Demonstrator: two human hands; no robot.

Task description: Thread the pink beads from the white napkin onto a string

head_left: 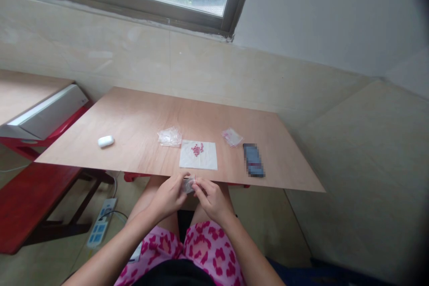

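Note:
Just off the table's front edge, my left hand (172, 194) grips a small clear plastic bag (188, 184) between thumb and fingers. My right hand (210, 199) pinches the same bag at its right end, where a thin reddish line shows. Both hands are closed, and the bag is partly covered by fingers. Beyond them a white paper napkin (198, 163) lies flat on the table with a loose cluster of small pink beads or pellets (196, 149) on it. Left of the napkin is a pile of clear plastic bags (170, 136); to its right, a few more bags (232, 137) with pink on them.
A dark phone (254, 160) rests at the right of the wooden table (140, 116), and a white rounded case (106, 141) at the left. A red bench (30, 205) and a power strip (102, 223) on the floor stand to the left. The wall and window close off the far side.

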